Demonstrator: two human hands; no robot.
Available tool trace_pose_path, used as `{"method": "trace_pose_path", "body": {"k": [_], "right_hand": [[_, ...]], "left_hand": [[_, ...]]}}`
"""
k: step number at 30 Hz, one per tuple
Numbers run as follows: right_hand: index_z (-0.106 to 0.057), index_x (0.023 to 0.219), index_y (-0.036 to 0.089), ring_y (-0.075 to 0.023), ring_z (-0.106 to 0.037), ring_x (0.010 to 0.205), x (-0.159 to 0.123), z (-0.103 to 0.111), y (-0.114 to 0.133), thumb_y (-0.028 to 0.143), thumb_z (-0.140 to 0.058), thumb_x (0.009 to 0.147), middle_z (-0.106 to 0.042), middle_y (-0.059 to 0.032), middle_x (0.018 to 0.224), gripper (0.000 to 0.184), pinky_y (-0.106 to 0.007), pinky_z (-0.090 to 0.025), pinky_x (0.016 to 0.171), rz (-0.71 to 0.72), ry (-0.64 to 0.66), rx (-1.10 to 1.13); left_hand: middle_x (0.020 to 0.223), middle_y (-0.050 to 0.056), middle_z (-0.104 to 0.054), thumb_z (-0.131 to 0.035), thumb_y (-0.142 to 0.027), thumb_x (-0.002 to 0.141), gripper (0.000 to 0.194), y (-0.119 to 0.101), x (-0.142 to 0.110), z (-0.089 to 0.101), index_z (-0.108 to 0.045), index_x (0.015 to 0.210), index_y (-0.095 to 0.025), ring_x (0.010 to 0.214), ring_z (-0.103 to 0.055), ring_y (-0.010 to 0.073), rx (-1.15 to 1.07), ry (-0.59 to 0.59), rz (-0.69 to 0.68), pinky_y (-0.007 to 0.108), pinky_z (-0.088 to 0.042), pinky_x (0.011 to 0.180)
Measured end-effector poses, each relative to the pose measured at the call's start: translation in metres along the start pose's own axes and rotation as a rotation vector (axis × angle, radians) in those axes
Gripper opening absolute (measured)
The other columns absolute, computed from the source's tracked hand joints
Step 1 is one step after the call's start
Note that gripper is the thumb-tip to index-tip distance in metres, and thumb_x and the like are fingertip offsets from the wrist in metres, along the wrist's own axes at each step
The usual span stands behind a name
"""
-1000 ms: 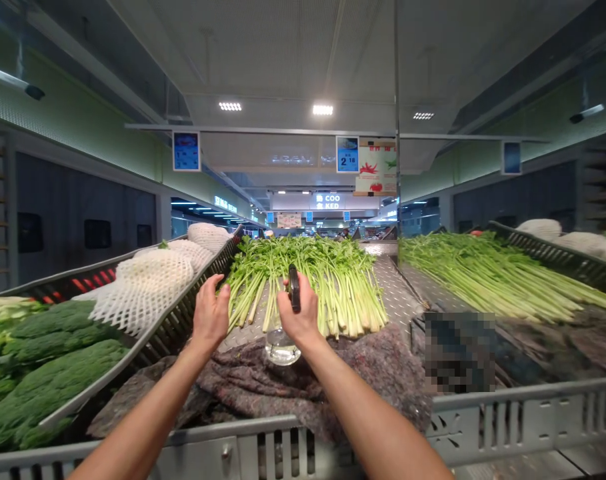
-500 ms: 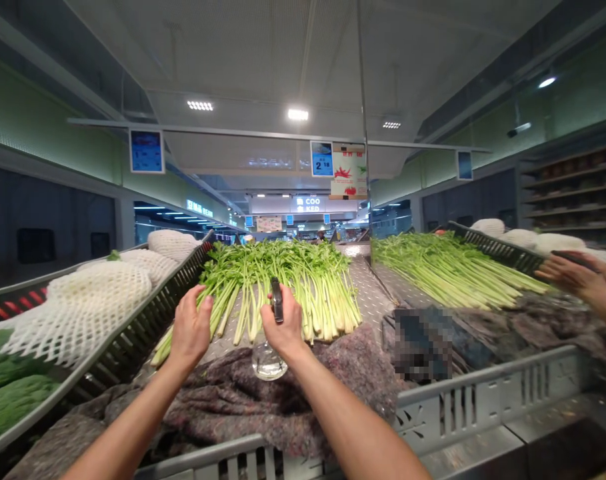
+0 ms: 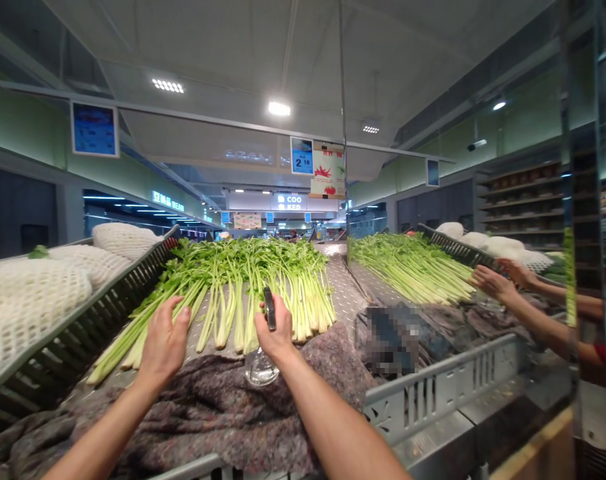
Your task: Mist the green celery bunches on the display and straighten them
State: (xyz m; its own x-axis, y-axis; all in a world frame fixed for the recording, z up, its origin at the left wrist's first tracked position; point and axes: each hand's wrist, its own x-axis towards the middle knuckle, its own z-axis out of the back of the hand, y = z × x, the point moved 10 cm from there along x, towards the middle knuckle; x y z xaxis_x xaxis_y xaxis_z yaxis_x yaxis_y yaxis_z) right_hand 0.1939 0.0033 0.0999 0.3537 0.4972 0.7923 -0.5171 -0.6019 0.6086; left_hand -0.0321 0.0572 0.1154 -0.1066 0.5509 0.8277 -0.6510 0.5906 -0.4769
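Note:
Many leafy celery stalks [image 3: 243,287] lie spread side by side on a textured metal shelf, leaves at the back and pale ends towards me. My right hand [image 3: 275,330] is wrapped round the neck of a clear spray bottle [image 3: 261,369], its black head showing above the fingers and its rounded base below the fist. My left hand [image 3: 165,340] hovers by the near ends of the left-hand stalks, its thumb and fingers apart and nothing visible in it. A crumpled grey-brown cloth [image 3: 207,407] lies beneath both forearms.
On the left, a dark slatted divider [image 3: 103,307] borders vegetables in white foam netting [image 3: 37,293]. A grey plastic guard [image 3: 447,387] runs along the front right. A mirror wall [image 3: 407,200] at right reflects the celery and hands. Price cards [image 3: 301,155] hang from a rail.
My view has turned to the right, so the shelf and signs sit further left and more mirror shows. My right hand still grips the spray bottle; my left hand stays raised and empty.

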Motion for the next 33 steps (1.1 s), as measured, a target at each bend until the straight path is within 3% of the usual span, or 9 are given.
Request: {"method": "trace_pose_path", "body": {"k": [6,14,21,28,33], "right_hand": [[-0.051,0.082,0.019,-0.0123,-0.050,0.060,-0.005,0.011,0.006,0.020,-0.043,0.066,-0.055,0.0025,0.067,0.018,-0.023,-0.040,0.058,-0.004,-0.021,-0.003],[-0.051,0.086,0.018,-0.0126,-0.049,0.060,-0.009,0.016,-0.003,0.021,-0.045,0.066,-0.054,0.0014,0.068,0.021,-0.023,-0.039,0.057,-0.058,-0.055,-0.027],[-0.052,0.087,0.018,-0.0119,-0.049,0.059,0.019,0.050,0.002,0.024,-0.044,0.068,-0.054,0.0022,0.068,0.021,-0.023,-0.037,0.057,-0.003,-0.120,-0.067],[-0.053,0.080,0.018,-0.0126,-0.049,0.058,0.026,0.074,-0.030,0.024,-0.043,0.067,-0.054,0.0021,0.064,0.017,-0.024,-0.036,0.058,-0.012,-0.099,-0.219],[-0.053,0.082,0.018,-0.0143,-0.051,0.061,0.018,0.091,-0.045,0.025,-0.044,0.066,-0.056,0.0006,0.067,0.020,-0.025,-0.037,0.059,-0.124,-0.192,-0.203]], "left_hand": [[0.109,0.013,-0.051,-0.028,-0.045,0.076,0.044,0.008,-0.005,-0.009,-0.046,0.103,-0.016,0.105,-0.044,0.0270,-0.032,-0.028,-0.006,0.045,-0.033,0.092],[0.113,0.014,-0.047,-0.026,-0.044,0.076,0.047,0.005,-0.015,-0.018,-0.044,0.106,-0.013,0.109,-0.041,0.0267,-0.030,0.020,0.029,0.042,-0.030,0.096],[0.112,0.013,-0.048,-0.028,-0.042,0.076,0.043,0.000,-0.011,-0.021,-0.044,0.105,-0.015,0.109,-0.042,0.0256,-0.067,0.001,0.019,0.044,-0.030,0.095],[0.116,0.012,-0.047,-0.027,-0.045,0.077,0.046,-0.026,-0.009,-0.045,-0.044,0.108,-0.016,0.112,-0.040,0.0247,-0.149,0.021,-0.016,0.043,-0.029,0.097],[0.115,0.013,-0.047,-0.025,-0.046,0.077,0.049,-0.037,-0.012,-0.062,-0.044,0.108,-0.013,0.112,-0.040,0.0245,-0.159,0.042,-0.047,0.042,-0.029,0.098]]}}
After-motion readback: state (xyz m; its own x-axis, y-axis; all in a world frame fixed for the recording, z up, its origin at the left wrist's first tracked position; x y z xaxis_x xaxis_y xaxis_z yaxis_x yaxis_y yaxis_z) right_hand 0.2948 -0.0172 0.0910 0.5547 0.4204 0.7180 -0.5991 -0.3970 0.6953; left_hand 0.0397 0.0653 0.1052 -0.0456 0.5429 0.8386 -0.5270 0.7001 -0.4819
